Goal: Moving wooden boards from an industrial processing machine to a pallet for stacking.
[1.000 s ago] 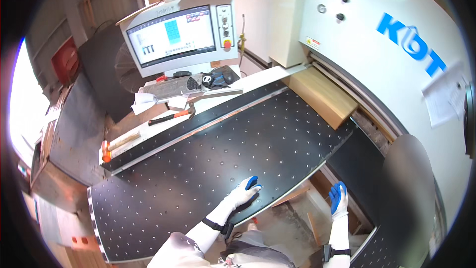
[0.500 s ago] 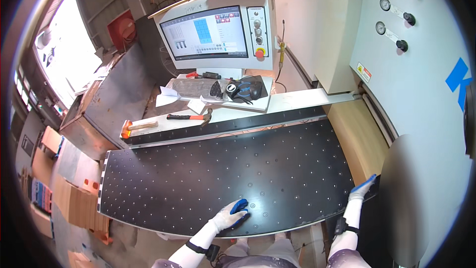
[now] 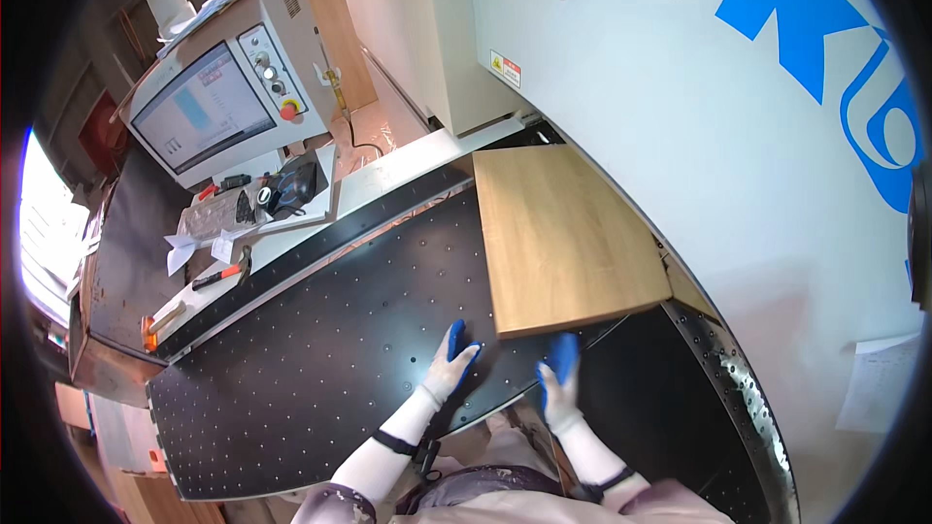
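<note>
A light wood-grain board (image 3: pixel 568 238) lies flat on the black table (image 3: pixel 330 369), its far right side close against the big grey machine. My left hand (image 3: pixel 449 369), in a white glove with blue fingers, is held over the table to the left of the board's near corner. Its fingers and thumb are apart, with nothing in them. Just short of the board's near edge is my right hand (image 3: pixel 560 388), gloved the same way. It is slightly blurred, its thumb stands away from the fingers, and it holds nothing. Whether its fingertips touch the board I cannot tell.
The grey machine body (image 3: pixel 621 68) rises along the right. Beyond the table runs a white ledge carrying a claw hammer (image 3: pixel 223 270) and an orange-headed mallet (image 3: pixel 160 323). A control screen (image 3: pixel 204 112) stands behind, with a red stop button (image 3: pixel 289 111). A second black table section (image 3: pixel 650 408) lies at right.
My view has swung right. More of the board shows out on the table, nearer me. My right hand has come from the board's right end to its near edge, closer to my left.
</note>
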### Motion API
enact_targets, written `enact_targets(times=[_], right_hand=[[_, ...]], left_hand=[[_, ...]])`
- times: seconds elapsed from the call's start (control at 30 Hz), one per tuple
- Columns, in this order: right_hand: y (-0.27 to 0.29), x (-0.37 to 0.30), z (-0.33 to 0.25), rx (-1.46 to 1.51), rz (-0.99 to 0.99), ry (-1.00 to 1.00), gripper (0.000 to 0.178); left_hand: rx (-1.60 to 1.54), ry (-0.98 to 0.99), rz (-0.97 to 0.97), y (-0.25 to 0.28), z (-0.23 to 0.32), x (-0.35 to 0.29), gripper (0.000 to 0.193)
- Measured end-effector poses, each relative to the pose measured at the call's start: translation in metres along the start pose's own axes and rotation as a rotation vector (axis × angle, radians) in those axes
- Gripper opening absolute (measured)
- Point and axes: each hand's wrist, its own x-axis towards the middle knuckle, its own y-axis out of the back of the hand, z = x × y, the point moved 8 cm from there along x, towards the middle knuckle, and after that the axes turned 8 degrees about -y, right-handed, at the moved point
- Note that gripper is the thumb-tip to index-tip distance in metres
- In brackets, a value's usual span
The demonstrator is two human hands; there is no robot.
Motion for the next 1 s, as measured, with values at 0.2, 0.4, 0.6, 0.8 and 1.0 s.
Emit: enact_targets(times=[0.2,0.4,0.6,0.8,1.0], right_hand=[[0.213,0.043,-0.044,0.046,0.572,0.043,0.061],[0.1,0.035,-0.022,0.4,-0.108,-0.268,0.053],[0.041,-0.025,0.027,0.321,0.011,-0.17,0.057],[-0.08,-0.119,0.037,0.134,-0.07,-0.096,0.065],[-0.105,-0.147,0.024,-0.019,0.133,-0.019,0.054]], left_hand=[[-0.127,-0.158,0.242,-0.027,0.023,0.031,0.068],[-0.153,-0.133,0.417,0.042,-0.004,0.028,0.054],[-0.054,-0.152,0.336,0.124,0.002,0.007,0.049],[-0.108,-0.122,0.411,0.241,-0.026,-0.059,0.054],[-0.337,-0.078,0.645,0.309,-0.064,-0.211,0.097]])
